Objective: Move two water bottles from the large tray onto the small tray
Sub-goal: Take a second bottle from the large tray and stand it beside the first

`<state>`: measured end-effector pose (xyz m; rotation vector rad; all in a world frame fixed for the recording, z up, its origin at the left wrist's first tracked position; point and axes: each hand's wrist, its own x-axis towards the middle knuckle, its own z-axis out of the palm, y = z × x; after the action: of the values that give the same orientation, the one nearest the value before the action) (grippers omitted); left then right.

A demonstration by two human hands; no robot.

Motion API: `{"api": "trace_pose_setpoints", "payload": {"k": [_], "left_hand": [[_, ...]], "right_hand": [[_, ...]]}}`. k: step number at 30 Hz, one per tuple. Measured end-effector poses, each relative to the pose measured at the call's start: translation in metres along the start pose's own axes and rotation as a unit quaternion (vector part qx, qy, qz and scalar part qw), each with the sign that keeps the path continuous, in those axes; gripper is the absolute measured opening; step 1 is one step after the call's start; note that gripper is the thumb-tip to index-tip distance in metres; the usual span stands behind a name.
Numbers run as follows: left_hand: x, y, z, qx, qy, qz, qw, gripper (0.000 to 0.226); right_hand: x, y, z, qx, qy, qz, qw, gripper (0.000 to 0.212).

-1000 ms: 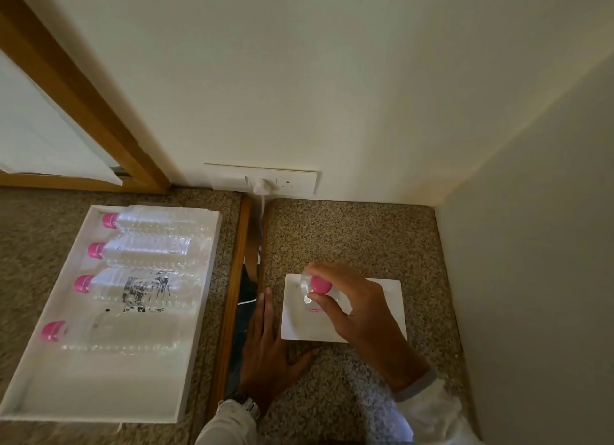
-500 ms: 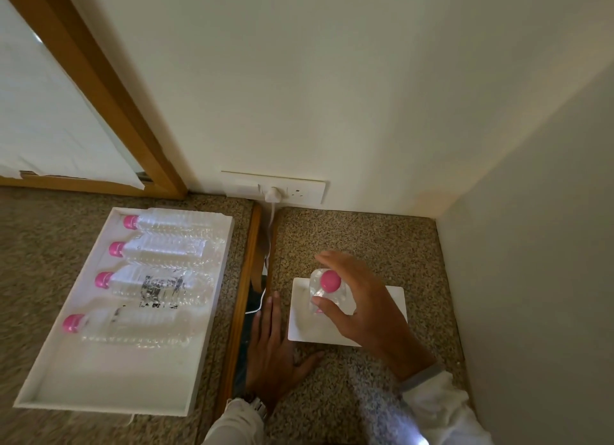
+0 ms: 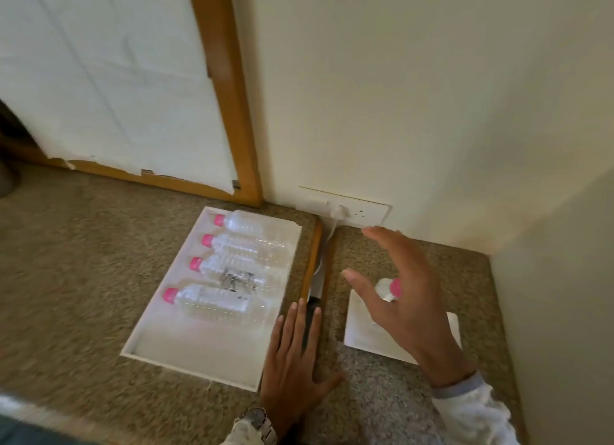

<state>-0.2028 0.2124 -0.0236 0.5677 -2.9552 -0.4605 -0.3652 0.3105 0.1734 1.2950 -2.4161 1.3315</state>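
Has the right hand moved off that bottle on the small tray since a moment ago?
Yes. The right hand has let go and lifted, fingers spread open, drifting left of the bottle, which stands upright on the small tray.

We are viewing speckled brown counter (image 3: 83, 262), cream wall (image 3: 398, 95), wood-framed panel (image 3: 229, 112) at 11 o'clock, wall socket (image 3: 345, 208) at 12 o'clock.

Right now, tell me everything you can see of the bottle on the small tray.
The bottle on the small tray is clear plastic with a pink cap, standing upright near the far left corner of the small tray. Only its cap and shoulder show; the open right hand hangs in front and hides the body. Whether a finger touches it cannot be told. No label is visible.
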Motion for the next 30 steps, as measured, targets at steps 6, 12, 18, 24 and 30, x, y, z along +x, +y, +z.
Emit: {"api": "trace_pose_setpoints", "payload": {"k": [6, 12, 18, 24, 30], "left_hand": [[-0.027, -0.042, -0.038, 0.002, 0.052, -0.034, 0.998, 0.113], [-0.069, -0.121, -0.070, 0.028, 0.106, -0.116, 0.987, 0.113], [-0.109, -0.205, -0.085, 0.083, 0.089, -0.199, 0.972, 0.105], [-0.125, -0.238, -0.081, 0.083, 0.047, -0.218, 0.971, 0.106], [-0.124, -0.242, -0.074, 0.044, 0.036, -0.222, 0.973, 0.105]], "right_hand": [[0.007, -0.039, 0.065, 0.029, -0.077, -0.002, 0.997, 0.048], [0.015, -0.073, 0.157, 0.008, -0.229, -0.012, 0.973, 0.034], [0.016, -0.103, 0.263, -0.137, -0.364, -0.055, 0.920, 0.048], [0.005, -0.105, 0.318, -0.262, -0.376, -0.085, 0.884, 0.040], [-0.006, -0.121, 0.318, -0.206, -0.341, -0.075, 0.914, 0.017]]}}
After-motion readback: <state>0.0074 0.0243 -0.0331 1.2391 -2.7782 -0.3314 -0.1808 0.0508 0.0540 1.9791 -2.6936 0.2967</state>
